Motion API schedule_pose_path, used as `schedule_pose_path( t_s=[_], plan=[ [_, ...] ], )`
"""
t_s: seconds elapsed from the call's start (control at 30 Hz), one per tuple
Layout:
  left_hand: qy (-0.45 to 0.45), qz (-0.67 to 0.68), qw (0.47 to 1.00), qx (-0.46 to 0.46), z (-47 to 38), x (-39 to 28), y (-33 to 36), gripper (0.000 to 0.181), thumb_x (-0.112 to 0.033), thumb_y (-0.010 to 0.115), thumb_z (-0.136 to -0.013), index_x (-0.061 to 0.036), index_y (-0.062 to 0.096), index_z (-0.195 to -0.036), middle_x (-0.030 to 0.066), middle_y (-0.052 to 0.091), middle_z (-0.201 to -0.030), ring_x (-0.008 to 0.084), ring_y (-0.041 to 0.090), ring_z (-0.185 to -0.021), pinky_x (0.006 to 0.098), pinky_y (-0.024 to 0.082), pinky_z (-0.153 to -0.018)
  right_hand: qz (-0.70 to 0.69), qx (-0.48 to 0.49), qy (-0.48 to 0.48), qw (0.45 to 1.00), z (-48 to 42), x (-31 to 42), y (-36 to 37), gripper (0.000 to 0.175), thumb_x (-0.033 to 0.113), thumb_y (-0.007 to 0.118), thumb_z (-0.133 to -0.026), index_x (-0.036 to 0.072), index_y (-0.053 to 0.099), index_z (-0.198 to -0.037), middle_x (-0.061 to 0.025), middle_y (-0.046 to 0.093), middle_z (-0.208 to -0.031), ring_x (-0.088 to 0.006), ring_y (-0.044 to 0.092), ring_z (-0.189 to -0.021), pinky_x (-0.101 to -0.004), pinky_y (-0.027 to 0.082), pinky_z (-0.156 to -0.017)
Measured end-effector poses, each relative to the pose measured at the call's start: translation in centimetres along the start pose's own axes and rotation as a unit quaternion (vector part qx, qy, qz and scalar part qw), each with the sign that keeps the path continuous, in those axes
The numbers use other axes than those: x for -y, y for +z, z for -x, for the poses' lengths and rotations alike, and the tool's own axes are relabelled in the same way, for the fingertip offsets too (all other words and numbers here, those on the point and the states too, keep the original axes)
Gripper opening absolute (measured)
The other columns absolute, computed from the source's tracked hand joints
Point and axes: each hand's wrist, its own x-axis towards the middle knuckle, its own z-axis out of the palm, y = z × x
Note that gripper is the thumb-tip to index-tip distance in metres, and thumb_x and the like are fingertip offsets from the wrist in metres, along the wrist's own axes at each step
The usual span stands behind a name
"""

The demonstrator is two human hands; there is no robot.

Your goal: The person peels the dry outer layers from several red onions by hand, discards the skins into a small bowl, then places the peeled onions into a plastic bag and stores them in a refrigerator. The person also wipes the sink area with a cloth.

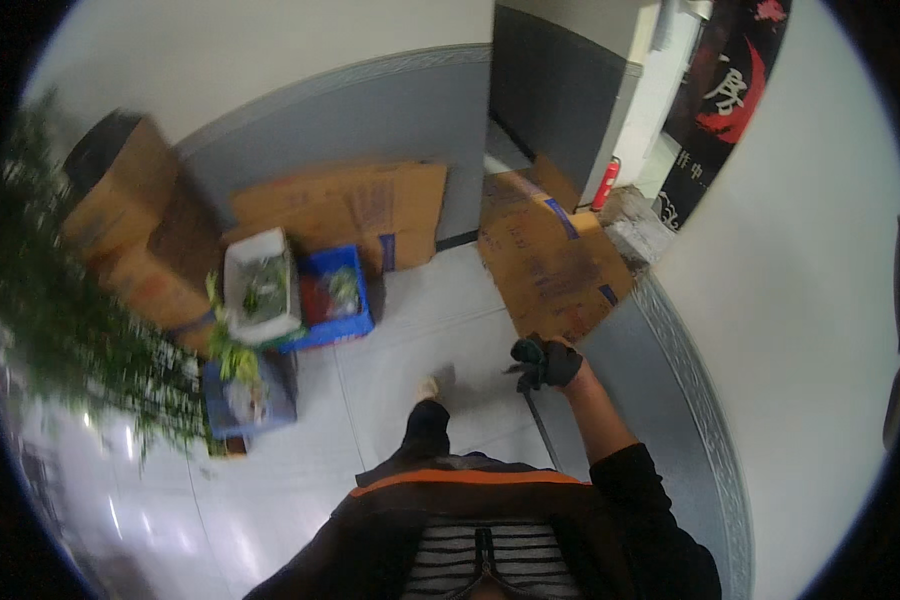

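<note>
My right hand point(551, 365), in a dark glove, reaches out at centre right above the floor, near a flattened cardboard sheet point(555, 270). Its fingers look bent, with some dark green material at them; blur hides whether it holds anything. My left hand is out of view. Ahead and to the left, a white foam box point(293, 300) with greens inside rests against a blue plastic crate point(365, 292) holding bagged vegetables. Nearer to me stands a blue-grey crate point(217, 409) with leafy vegetables point(240, 360) in and above it.
Flattened cardboard point(412, 210) leans on the grey wall, beside cardboard boxes point(131, 217) at left. A leafy green plant point(60, 277) fills the left edge. A red fire extinguisher point(606, 185) stands by the doorway. A dark curtain point(727, 105) bears writing. Tiled floor point(390, 360) lies around my foot.
</note>
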Motion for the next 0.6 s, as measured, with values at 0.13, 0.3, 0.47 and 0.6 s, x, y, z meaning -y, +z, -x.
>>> schedule_pose_path(
  t_s=[0.13,0.3,0.47,0.6],
  plan=[
    [0.036,-0.088,0.995,0.000,-11.2,-9.0,-17.1,0.029,-0.031,0.060,-0.089,-0.0058,0.073,-0.098,0.0174,0.071,-0.102,0.0334,0.069,-0.095,0.0452,0.054,-0.087,-0.066,-0.077,-0.025,0.995,-10.3,3.9,-5.1,0.027,0.016,0.065,-0.091,-0.006,0.066,-0.106,-0.0235,0.069,-0.099,-0.0384,0.070,-0.083,-0.0515,0.060,-0.061],
    [0.229,-0.500,0.828,-0.107,-28.3,-32.0,-42.9,0.026,-0.025,0.061,-0.089,-0.0028,0.072,-0.095,0.0182,0.071,-0.099,0.0336,0.070,-0.091,0.0447,0.055,-0.085,-0.222,-0.114,-0.153,0.956,-14.4,8.4,-11.1,0.041,0.030,0.050,-0.098,-0.004,0.063,-0.117,-0.0232,0.067,-0.112,-0.0419,0.068,-0.089,-0.0550,0.058,-0.068],
    [0.413,-0.314,0.803,-0.293,-44.9,-64.0,-59.3,0.025,-0.028,0.063,-0.089,-0.0044,0.072,-0.093,0.0185,0.071,-0.094,0.0356,0.069,-0.087,0.0455,0.055,-0.081,0.095,-0.347,-0.238,0.902,-14.8,14.4,-12.4,0.038,0.027,0.048,-0.098,-0.002,0.059,-0.121,-0.0234,0.063,-0.123,-0.0428,0.068,-0.097,-0.0557,0.058,-0.074],
    [0.431,-0.041,0.863,-0.261,-54.0,-80.9,-60.1,0.028,-0.029,0.059,-0.090,-0.0055,0.071,-0.098,0.0185,0.071,-0.094,0.0376,0.067,-0.088,0.0477,0.053,-0.080,0.243,-0.500,-0.213,0.803,-15.9,20.3,-16.2,0.038,0.028,0.055,-0.094,0.003,0.060,-0.123,-0.0207,0.066,-0.118,-0.0384,0.068,-0.094,-0.0499,0.057,-0.073]
  ],
)
